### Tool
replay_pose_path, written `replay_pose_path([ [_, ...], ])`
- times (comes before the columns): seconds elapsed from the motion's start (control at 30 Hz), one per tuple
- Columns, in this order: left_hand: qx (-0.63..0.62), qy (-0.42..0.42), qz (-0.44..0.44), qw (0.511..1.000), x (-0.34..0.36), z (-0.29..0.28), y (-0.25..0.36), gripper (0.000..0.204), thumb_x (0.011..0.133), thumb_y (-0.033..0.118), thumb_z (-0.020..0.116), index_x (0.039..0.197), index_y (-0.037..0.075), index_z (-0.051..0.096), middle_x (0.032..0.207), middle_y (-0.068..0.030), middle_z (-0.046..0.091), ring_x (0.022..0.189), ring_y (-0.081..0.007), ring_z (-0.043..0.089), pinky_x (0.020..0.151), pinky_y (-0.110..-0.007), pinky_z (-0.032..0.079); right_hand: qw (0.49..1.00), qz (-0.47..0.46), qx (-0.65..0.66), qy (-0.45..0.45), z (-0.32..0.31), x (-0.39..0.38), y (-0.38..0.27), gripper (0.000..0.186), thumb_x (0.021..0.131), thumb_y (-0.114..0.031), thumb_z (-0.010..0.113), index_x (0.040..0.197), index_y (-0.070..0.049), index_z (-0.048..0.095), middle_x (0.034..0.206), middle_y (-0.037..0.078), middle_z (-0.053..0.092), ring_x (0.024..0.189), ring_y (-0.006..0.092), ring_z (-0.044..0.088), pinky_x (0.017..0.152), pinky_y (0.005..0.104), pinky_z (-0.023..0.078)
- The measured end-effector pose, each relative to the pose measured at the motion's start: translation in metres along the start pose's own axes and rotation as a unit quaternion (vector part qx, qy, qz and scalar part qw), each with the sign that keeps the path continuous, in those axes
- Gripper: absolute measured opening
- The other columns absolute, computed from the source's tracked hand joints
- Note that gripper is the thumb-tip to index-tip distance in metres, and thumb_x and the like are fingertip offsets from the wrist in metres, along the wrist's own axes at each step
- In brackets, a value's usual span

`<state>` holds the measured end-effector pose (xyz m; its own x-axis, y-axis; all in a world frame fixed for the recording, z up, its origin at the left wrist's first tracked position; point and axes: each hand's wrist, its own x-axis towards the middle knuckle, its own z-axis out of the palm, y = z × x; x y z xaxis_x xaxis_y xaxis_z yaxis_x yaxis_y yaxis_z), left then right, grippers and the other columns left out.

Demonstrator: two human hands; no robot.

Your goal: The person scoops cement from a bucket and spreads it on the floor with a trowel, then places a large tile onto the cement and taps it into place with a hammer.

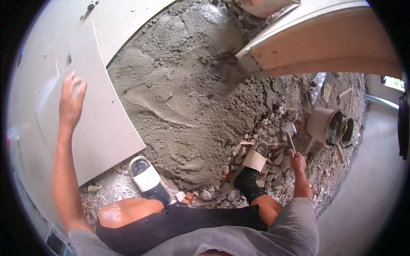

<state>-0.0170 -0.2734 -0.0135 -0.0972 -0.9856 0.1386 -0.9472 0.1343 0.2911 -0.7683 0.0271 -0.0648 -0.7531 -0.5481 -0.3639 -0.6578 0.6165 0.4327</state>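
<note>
My left hand (71,101) is raised over the large pale floor tiles (104,123), its thumb and fingers apart and nothing held. My right hand (297,163) is closed around the handle of a small trowel (289,130) with a metal shank and a pale flat blade. The blade is over broken rubble (279,158), just right of my right foot. Between the tiles and the rubble spreads a bed of wet grey mortar (171,98), roughly smoothed, with a curved ridge across its middle.
My sandalled feet (146,177) stand at the mortar's near edge. A brown wooden panel (320,42) juts in at the upper right. Two mortar-stained buckets (320,124) lie tipped on the rubble to the right, beside a grey wall (363,170). A pale basin (267,6) sits at the far edge.
</note>
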Motion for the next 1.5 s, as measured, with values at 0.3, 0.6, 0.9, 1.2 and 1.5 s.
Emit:
replay_pose_path([
  [0.3,0.173,0.094,-0.491,0.849,-0.245,0.024,-0.175,0.053,0.088,0.045,0.056,0.122,0.005,0.053,0.132,-0.0173,0.047,0.123,-0.0350,0.044,0.101,-0.046,0.036,0.866,-0.437,0.240,0.037,-0.085,-0.039,-0.241,0.030,0.092,-0.032,0.054,0.100,-0.004,0.063,0.096,0.015,0.060,0.089,0.0321,0.059,0.078,0.0408,0.047],
  [0.6,0.200,0.101,-0.704,0.674,-0.329,0.007,-0.274,0.069,0.089,0.055,0.045,0.136,0.006,0.040,0.143,-0.0155,0.036,0.130,-0.0338,0.036,0.102,-0.046,0.034,0.752,-0.492,0.423,-0.119,-0.128,-0.225,-0.579,0.044,0.092,-0.037,0.053,0.107,0.003,0.063,0.104,0.022,0.064,0.097,0.0338,0.062,0.086,0.0387,0.047],
  [0.9,0.082,0.075,-0.664,0.740,-0.354,0.000,-0.330,0.063,0.090,0.056,0.043,0.117,0.000,0.056,0.117,-0.0209,0.055,0.110,-0.0365,0.052,0.093,-0.045,0.041,0.809,-0.434,0.386,-0.093,-0.146,-0.274,-0.663,0.043,0.092,-0.036,0.052,0.105,0.004,0.063,0.093,0.021,0.066,0.088,0.0309,0.064,0.081,0.0400,0.048],
  [1.2,0.110,0.064,-0.741,0.659,-0.344,-0.007,-0.367,0.086,0.086,0.072,0.032,0.119,-0.003,0.058,0.118,-0.0228,0.060,0.111,-0.0383,0.055,0.096,-0.046,0.041,0.850,-0.387,0.349,-0.078,-0.142,-0.270,-0.688,0.059,0.094,-0.053,0.042,0.087,0.002,0.062,0.089,0.022,0.063,0.085,0.0320,0.061,0.077,0.0443,0.045],
  [1.5,0.021,0.133,-0.795,0.591,-0.375,-0.005,-0.403,0.097,0.079,0.081,0.032,0.100,-0.008,0.066,0.101,-0.0207,0.065,0.094,-0.0334,0.061,0.084,-0.043,0.045,0.812,-0.323,0.484,-0.030,-0.134,-0.281,-0.682,0.062,0.092,-0.056,0.041,0.069,-0.001,0.058,0.069,0.021,0.059,0.067,0.0363,0.057,0.067,0.0473,0.044],
])
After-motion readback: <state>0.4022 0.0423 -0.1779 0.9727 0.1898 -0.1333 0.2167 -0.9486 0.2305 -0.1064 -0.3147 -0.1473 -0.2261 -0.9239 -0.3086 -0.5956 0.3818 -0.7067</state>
